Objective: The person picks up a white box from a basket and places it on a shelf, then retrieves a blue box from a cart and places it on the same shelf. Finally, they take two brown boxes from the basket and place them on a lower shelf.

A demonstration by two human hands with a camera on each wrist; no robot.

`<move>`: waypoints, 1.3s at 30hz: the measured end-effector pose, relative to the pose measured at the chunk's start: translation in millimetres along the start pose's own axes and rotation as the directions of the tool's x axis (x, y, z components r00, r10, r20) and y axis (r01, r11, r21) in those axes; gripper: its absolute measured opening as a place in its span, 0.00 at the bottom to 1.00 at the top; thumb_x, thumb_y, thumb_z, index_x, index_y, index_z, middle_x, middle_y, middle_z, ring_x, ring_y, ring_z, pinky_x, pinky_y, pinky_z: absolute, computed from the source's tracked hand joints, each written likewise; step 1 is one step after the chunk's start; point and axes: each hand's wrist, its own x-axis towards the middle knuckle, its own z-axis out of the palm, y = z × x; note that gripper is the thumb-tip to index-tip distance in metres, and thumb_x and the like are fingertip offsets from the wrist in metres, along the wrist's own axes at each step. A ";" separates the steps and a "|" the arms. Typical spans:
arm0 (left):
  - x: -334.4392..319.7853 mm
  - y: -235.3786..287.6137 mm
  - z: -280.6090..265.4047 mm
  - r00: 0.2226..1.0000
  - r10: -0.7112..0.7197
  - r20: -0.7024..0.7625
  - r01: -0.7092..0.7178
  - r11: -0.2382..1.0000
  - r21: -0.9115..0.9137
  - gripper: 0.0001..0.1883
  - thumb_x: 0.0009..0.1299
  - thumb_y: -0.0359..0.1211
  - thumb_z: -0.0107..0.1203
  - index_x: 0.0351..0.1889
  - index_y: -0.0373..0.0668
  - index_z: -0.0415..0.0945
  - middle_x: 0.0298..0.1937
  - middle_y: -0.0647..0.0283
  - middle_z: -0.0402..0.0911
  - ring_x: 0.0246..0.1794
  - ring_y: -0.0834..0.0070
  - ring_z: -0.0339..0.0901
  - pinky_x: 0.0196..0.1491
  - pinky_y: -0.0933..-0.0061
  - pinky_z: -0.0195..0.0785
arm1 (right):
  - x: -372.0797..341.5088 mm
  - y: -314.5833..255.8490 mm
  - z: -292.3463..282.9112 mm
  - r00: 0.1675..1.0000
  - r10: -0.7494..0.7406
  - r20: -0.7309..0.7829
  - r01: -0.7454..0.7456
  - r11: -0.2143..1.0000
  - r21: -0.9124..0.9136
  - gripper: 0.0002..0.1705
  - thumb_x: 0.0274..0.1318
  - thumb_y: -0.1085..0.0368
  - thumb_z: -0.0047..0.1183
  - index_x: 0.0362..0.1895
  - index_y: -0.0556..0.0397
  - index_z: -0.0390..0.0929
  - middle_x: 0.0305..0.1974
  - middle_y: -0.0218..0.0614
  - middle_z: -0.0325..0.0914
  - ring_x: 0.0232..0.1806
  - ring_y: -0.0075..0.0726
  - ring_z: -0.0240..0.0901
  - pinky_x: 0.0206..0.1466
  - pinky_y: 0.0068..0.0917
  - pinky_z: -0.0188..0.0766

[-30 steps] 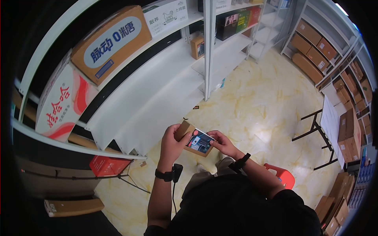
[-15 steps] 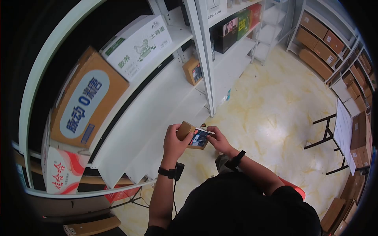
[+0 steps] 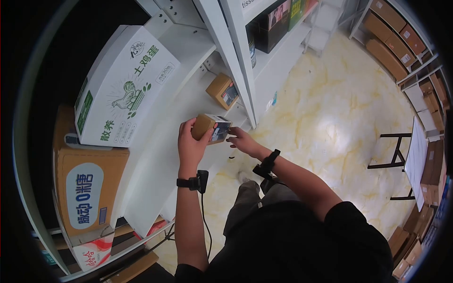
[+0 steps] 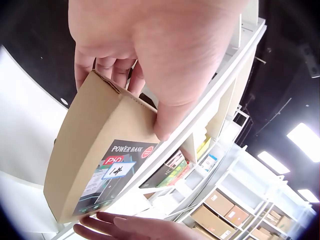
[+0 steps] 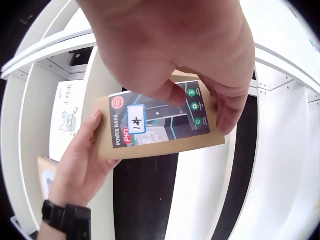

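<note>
A brown cardboard power bank box (image 3: pixel 204 125) is tilted in front of the white shelving. My left hand (image 3: pixel 190 147) grips one end of it, thumb on one side and fingers round the other. On its dark printed label (image 5: pixel 170 131) a small white sticker (image 5: pixel 136 119) bears a handwritten mark. My right hand (image 3: pixel 248 145) is at the opposite end, its fingers nearly straight along the box edge in the left wrist view. A similar brown box (image 3: pixel 220 88) stands on the shelf just beyond.
A white egg carton (image 3: pixel 127 92) and a large brown carton (image 3: pixel 89 188) sit on the shelf at left. A white upright post (image 3: pixel 238 61) rises beyond the hands. To the right stands a table (image 3: pixel 415 165); brown cartons (image 3: pixel 387 37) fill the far shelves.
The held box has moved up and left in the head view, nearer the similar box on the shelf. The right hand's fingers have loosened at its end. The view has swung left.
</note>
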 end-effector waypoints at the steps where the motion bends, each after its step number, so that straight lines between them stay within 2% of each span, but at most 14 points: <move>1: 11.4 -6.9 3.7 1.000 -0.015 0.018 0.015 1.000 -0.006 0.27 0.60 0.37 0.70 0.55 0.38 0.73 0.51 0.56 0.77 0.51 0.58 0.76 0.54 0.61 0.71 | 9.6 1.4 -0.8 1.000 0.011 0.015 -0.011 1.000 0.020 0.32 0.67 0.67 0.48 0.72 0.59 0.55 0.71 0.48 0.60 0.65 0.43 0.69 0.61 0.37 0.75; 7: 63.1 -29.5 22.4 0.995 -0.006 0.096 -0.001 0.998 0.068 0.28 0.61 0.38 0.69 0.57 0.38 0.72 0.55 0.54 0.75 0.55 0.55 0.75 0.57 0.59 0.71 | 53.0 -2.6 -0.7 0.995 0.099 -0.012 -0.098 0.994 0.047 0.36 0.64 0.66 0.51 0.74 0.57 0.53 0.72 0.48 0.57 0.67 0.44 0.67 0.60 0.37 0.76; 11: 81.2 -40.8 30.3 0.989 -0.023 0.144 0.008 0.994 0.109 0.29 0.61 0.39 0.69 0.57 0.37 0.72 0.56 0.53 0.75 0.57 0.54 0.74 0.58 0.59 0.70 | 70.7 5.5 -1.5 0.994 0.107 -0.012 -0.106 0.993 0.046 0.38 0.64 0.66 0.51 0.75 0.56 0.51 0.73 0.49 0.56 0.67 0.45 0.67 0.61 0.38 0.75; 13: 87.0 -42.5 33.0 0.988 -0.039 0.152 0.022 0.993 0.113 0.30 0.61 0.39 0.69 0.57 0.36 0.72 0.56 0.52 0.75 0.57 0.54 0.75 0.58 0.59 0.70 | 79.6 9.7 -0.1 0.998 0.016 -0.064 -0.011 0.997 0.080 0.36 0.59 0.68 0.49 0.72 0.59 0.57 0.69 0.49 0.63 0.53 0.39 0.76 0.50 0.31 0.78; 16: 96.3 -43.6 35.4 0.988 -0.038 0.148 0.022 0.993 0.113 0.30 0.60 0.40 0.70 0.57 0.36 0.72 0.56 0.52 0.75 0.56 0.53 0.75 0.58 0.59 0.70 | 86.2 8.7 2.5 0.994 0.053 -0.091 -0.047 0.996 0.070 0.38 0.58 0.68 0.50 0.73 0.57 0.56 0.69 0.48 0.63 0.52 0.38 0.76 0.49 0.30 0.77; 17: 97.8 -44.3 37.0 0.989 -0.032 0.146 0.016 0.994 0.109 0.30 0.60 0.40 0.70 0.56 0.36 0.72 0.55 0.51 0.75 0.55 0.53 0.75 0.57 0.59 0.70 | 87.3 8.2 1.8 0.994 0.054 -0.093 -0.047 0.996 0.072 0.38 0.58 0.68 0.50 0.73 0.57 0.56 0.69 0.48 0.63 0.52 0.38 0.76 0.49 0.30 0.77; 19: 100.8 -40.8 37.7 0.987 -0.031 0.160 0.014 0.995 0.101 0.30 0.60 0.40 0.70 0.56 0.36 0.72 0.55 0.51 0.75 0.55 0.53 0.75 0.57 0.59 0.70 | 86.8 5.4 0.3 0.996 0.086 -0.024 -0.085 0.995 0.050 0.39 0.64 0.66 0.51 0.76 0.53 0.50 0.73 0.47 0.56 0.63 0.42 0.68 0.59 0.35 0.75; 24: 105.8 -42.0 43.5 0.987 -0.001 0.160 -0.010 0.998 0.066 0.30 0.60 0.41 0.70 0.56 0.35 0.72 0.53 0.51 0.76 0.54 0.54 0.75 0.56 0.59 0.70 | 86.3 8.2 -3.7 0.995 0.085 -0.059 -0.082 0.995 0.054 0.39 0.63 0.67 0.50 0.76 0.52 0.50 0.73 0.47 0.56 0.63 0.42 0.69 0.58 0.35 0.75; 26: 105.0 -37.5 41.4 0.984 -0.032 0.176 0.023 0.998 0.054 0.30 0.60 0.41 0.70 0.55 0.35 0.72 0.52 0.51 0.76 0.55 0.54 0.75 0.57 0.59 0.70 | 87.0 9.2 -5.9 0.992 0.095 -0.079 -0.092 0.995 0.044 0.39 0.63 0.67 0.50 0.76 0.52 0.50 0.73 0.47 0.56 0.62 0.42 0.69 0.57 0.36 0.75; 28: 104.7 -42.9 44.7 0.985 -0.038 0.170 0.032 0.999 0.032 0.30 0.60 0.41 0.70 0.55 0.35 0.72 0.52 0.51 0.76 0.55 0.54 0.75 0.57 0.59 0.70 | 92.9 17.4 -7.0 0.994 0.040 -0.105 -0.048 0.996 -0.074 0.39 0.63 0.67 0.50 0.76 0.52 0.50 0.73 0.48 0.57 0.60 0.40 0.71 0.56 0.35 0.75; 33: 105.2 -41.6 46.7 0.978 -0.068 0.196 0.068 0.998 0.006 0.29 0.60 0.39 0.70 0.55 0.36 0.71 0.53 0.51 0.76 0.55 0.54 0.74 0.56 0.60 0.70 | 92.1 16.1 -9.0 0.994 -0.017 -0.108 0.009 0.997 -0.076 0.39 0.62 0.67 0.51 0.75 0.52 0.50 0.72 0.48 0.59 0.57 0.38 0.73 0.54 0.34 0.76; 36: 106.4 -42.3 50.9 0.988 -0.040 0.148 0.039 0.999 0.006 0.31 0.60 0.42 0.69 0.57 0.36 0.69 0.53 0.51 0.76 0.55 0.54 0.75 0.57 0.56 0.68 | 91.2 11.4 -10.8 0.993 -0.031 -0.114 0.020 0.995 -0.099 0.39 0.62 0.67 0.51 0.75 0.51 0.51 0.71 0.49 0.59 0.56 0.38 0.74 0.53 0.33 0.76; 38: 107.6 -34.9 53.6 0.990 0.086 0.112 -0.112 0.962 0.249 0.34 0.61 0.47 0.68 0.58 0.36 0.68 0.54 0.50 0.76 0.55 0.53 0.74 0.58 0.52 0.66 | 91.1 11.3 -12.0 0.992 -0.044 -0.119 0.032 0.995 -0.098 0.39 0.62 0.67 0.51 0.75 0.52 0.51 0.71 0.49 0.60 0.55 0.38 0.74 0.52 0.33 0.76; 39: 108.1 -31.3 55.9 0.990 0.084 0.111 -0.110 0.963 0.248 0.34 0.61 0.47 0.68 0.58 0.36 0.68 0.54 0.50 0.76 0.55 0.53 0.74 0.58 0.52 0.66 | 92.3 13.6 -13.2 0.991 -0.038 -0.125 0.026 0.995 -0.094 0.38 0.62 0.67 0.51 0.74 0.52 0.51 0.70 0.50 0.60 0.56 0.38 0.74 0.52 0.33 0.76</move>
